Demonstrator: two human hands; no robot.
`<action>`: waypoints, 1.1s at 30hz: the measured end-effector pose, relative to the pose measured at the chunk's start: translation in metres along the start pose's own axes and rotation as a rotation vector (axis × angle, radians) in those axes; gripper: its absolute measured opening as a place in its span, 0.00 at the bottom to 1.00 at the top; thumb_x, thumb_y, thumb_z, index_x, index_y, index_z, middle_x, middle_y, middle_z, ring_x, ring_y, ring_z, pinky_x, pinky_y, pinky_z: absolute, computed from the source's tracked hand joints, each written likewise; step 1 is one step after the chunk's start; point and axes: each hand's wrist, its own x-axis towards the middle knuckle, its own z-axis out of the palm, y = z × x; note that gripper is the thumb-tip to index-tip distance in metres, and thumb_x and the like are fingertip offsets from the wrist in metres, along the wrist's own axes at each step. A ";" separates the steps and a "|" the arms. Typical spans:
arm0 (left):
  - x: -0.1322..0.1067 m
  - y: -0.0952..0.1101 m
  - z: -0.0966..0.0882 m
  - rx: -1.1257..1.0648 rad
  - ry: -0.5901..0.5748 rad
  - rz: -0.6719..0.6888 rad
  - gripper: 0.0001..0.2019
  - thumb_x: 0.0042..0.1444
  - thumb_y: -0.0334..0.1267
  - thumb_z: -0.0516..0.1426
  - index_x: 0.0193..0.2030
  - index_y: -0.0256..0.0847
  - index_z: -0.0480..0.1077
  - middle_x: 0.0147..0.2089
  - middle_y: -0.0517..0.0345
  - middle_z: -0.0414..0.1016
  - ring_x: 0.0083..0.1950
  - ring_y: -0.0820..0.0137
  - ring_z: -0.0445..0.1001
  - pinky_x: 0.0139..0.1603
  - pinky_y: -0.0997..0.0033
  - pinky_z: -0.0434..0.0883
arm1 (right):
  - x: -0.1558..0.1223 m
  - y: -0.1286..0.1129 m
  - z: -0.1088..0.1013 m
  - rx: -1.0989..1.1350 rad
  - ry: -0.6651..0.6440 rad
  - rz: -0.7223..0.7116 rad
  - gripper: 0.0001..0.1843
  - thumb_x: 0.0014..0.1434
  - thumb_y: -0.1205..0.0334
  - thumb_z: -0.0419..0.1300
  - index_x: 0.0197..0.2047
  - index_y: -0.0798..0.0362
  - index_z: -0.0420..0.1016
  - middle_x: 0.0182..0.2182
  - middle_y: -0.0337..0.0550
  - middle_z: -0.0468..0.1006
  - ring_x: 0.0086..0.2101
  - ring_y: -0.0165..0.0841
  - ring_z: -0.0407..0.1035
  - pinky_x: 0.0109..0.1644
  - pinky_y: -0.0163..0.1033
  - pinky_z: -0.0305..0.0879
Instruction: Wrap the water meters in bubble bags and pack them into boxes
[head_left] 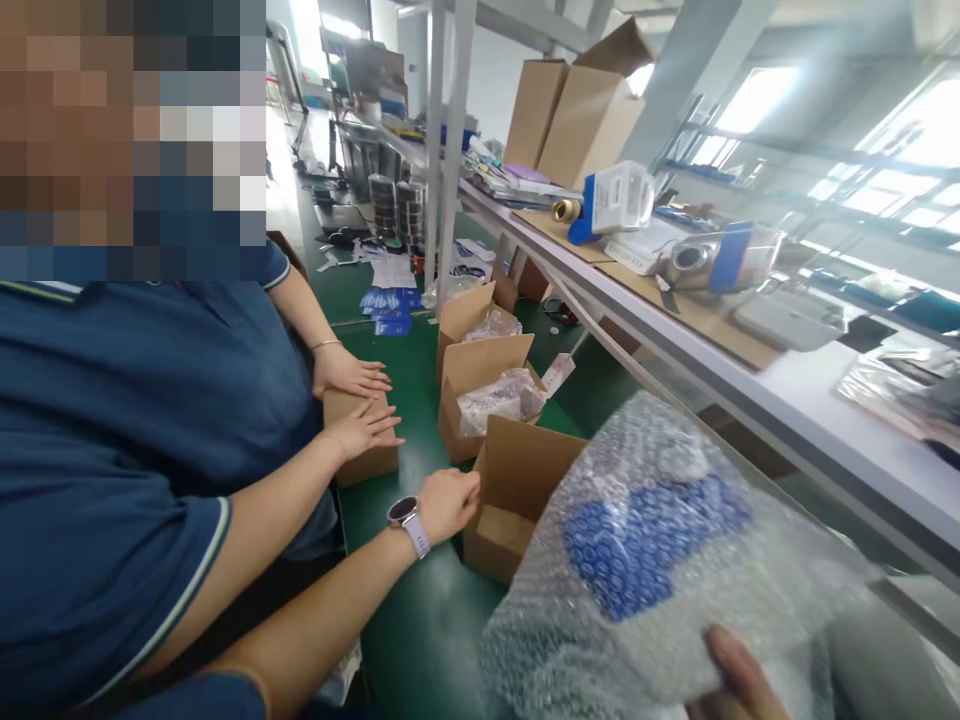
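Note:
My left hand [448, 505], with a watch on its wrist, is curled with the fingers together and rests against the corner of an open cardboard box [510, 510]. My right hand [739, 680] shows at the lower right, gripping a large bubble-wrap bag [645, 560] with a blue-and-white item [652, 540] inside. A person in a blue polo shirt [127, 430] sits at the left. That person's two hands [356, 400] rest on a small closed cardboard box [360, 440].
Two more open cardboard boxes [480, 395] holding bubble wrap stand on the green workbench [420, 610]. At the right, a grey-edged shelf [675, 340] carries boxed metal parts. Stacked tape rolls [397, 210] and blue-printed papers [390, 310] lie farther along.

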 end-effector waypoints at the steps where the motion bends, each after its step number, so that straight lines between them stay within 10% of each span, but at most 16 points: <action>1: -0.016 -0.010 -0.003 -0.025 0.028 0.031 0.04 0.53 0.32 0.53 0.28 0.41 0.65 0.25 0.60 0.67 0.31 0.69 0.69 0.31 0.73 0.60 | 0.000 -0.011 0.021 -0.076 -0.075 -0.042 0.18 0.38 0.49 0.68 0.31 0.50 0.74 0.23 0.40 0.78 0.26 0.42 0.72 0.39 0.51 0.69; 9: -0.097 -0.075 -0.019 -0.116 0.241 0.205 0.07 0.49 0.25 0.51 0.26 0.40 0.65 0.27 0.57 0.68 0.33 0.68 0.67 0.34 0.70 0.61 | -0.033 -0.058 0.183 -1.126 -0.869 -0.832 0.51 0.42 0.52 0.64 0.66 0.55 0.48 0.56 0.55 0.63 0.53 0.50 0.59 0.56 0.52 0.56; 16: -0.160 -0.089 -0.009 -0.195 0.319 0.319 0.12 0.53 0.25 0.48 0.21 0.39 0.58 0.22 0.59 0.61 0.28 0.70 0.59 0.30 0.70 0.56 | -0.070 0.006 0.210 -1.527 -1.382 -0.929 0.57 0.38 0.62 0.65 0.68 0.46 0.40 0.55 0.59 0.61 0.51 0.56 0.57 0.53 0.60 0.51; 27: -0.171 -0.082 -0.002 -0.320 0.274 0.268 0.14 0.57 0.26 0.48 0.21 0.39 0.57 0.22 0.60 0.59 0.27 0.72 0.57 0.29 0.70 0.55 | -0.056 0.068 0.249 -1.539 -1.529 -0.421 0.59 0.35 0.61 0.71 0.67 0.46 0.45 0.60 0.60 0.58 0.57 0.55 0.56 0.56 0.59 0.55; 30: -0.167 -0.084 -0.005 -0.345 0.269 0.245 0.15 0.58 0.26 0.49 0.20 0.39 0.57 0.21 0.61 0.59 0.27 0.73 0.58 0.29 0.71 0.55 | -0.073 0.072 0.215 -1.425 -1.186 -0.509 0.38 0.51 0.67 0.59 0.64 0.45 0.53 0.65 0.52 0.51 0.63 0.49 0.45 0.62 0.62 0.42; 33: -0.168 -0.085 -0.006 -0.410 0.241 0.269 0.12 0.59 0.31 0.51 0.24 0.39 0.62 0.22 0.61 0.61 0.27 0.73 0.60 0.29 0.71 0.57 | -0.083 0.086 0.182 -1.254 -0.746 -0.249 0.29 0.60 0.60 0.48 0.64 0.58 0.53 0.65 0.60 0.48 0.64 0.46 0.42 0.64 0.57 0.42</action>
